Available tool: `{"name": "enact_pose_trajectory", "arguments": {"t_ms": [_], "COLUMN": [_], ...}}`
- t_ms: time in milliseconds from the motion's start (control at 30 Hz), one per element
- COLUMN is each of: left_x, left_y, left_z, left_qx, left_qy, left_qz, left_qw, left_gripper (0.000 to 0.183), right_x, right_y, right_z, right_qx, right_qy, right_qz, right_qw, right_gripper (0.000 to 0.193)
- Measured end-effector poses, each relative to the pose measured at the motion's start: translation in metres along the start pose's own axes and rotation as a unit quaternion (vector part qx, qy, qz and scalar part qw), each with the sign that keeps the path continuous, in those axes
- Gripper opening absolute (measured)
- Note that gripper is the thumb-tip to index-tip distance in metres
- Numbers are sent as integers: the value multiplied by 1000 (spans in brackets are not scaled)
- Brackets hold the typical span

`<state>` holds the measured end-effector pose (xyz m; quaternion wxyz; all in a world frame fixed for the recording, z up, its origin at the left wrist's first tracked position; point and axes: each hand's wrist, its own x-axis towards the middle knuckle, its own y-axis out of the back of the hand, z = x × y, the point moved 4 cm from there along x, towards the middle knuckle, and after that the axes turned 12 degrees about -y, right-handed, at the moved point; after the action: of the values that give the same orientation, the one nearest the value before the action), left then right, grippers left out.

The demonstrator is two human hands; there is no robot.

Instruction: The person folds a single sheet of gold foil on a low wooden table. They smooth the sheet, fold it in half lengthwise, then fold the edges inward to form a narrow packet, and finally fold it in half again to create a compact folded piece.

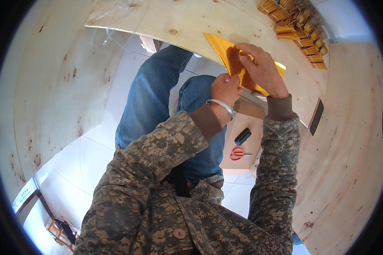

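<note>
A yellow-orange sheet [219, 44], paper-like and partly folded, is at the near edge of the wooden tabletop. My left hand [225, 91], with a silver bangle at the wrist, pinches its lower edge between thumb and fingers. Over the sheet's right part, my right hand [264, 70] curls its fingers down and grips it; some fingertips are hidden. One corner of the sheet points up and left, and a bright strip of it shows right of my right hand.
Several bundles of folded yellow pieces [302, 32] lie at the far right of the tabletop [170, 21]. Below, a cardboard box [247, 117] holds red-handled scissors [240, 154] and a black object [242, 137]. Wooden panels [344, 140] flank me. Clear plastic [110, 36] lies far left.
</note>
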<state>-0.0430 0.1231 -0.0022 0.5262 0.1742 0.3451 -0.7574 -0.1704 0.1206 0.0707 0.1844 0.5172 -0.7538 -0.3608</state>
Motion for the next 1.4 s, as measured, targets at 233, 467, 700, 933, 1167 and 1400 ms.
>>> {"name": "enact_pose_trajectory", "arguments": {"t_ms": [233,467,700,933,1167,1400], "left_x": [-7,45,79,50,2,20], "left_y": [37,44,13,11,-27,-39], "left_z": [36,103,142,169,101,87], "left_qx": [51,265,384,493,574,604], "left_qy": [-142,-211,-374,-667,-713,-733], "left_qz": [-212,-378,-392,-186,-165,-112], "left_qw": [966,861,747,526,367,290], "left_gripper": [17,20,28,37,47,32], "right_x": [-11,-24,-31,-34,-32,-37], "right_y": [33,41,18,-6,-24,-19], "right_z": [-8,-11,13,44,51,57], "right_qx": [-45,228,385,542,614,598], "right_qy": [-57,-169,-280,-345,-335,-341], "right_qz": [69,-56,23,182,247,240], "right_qw": [995,957,879,744,670,685], "right_gripper": [56,44,18,18,15,17]}}
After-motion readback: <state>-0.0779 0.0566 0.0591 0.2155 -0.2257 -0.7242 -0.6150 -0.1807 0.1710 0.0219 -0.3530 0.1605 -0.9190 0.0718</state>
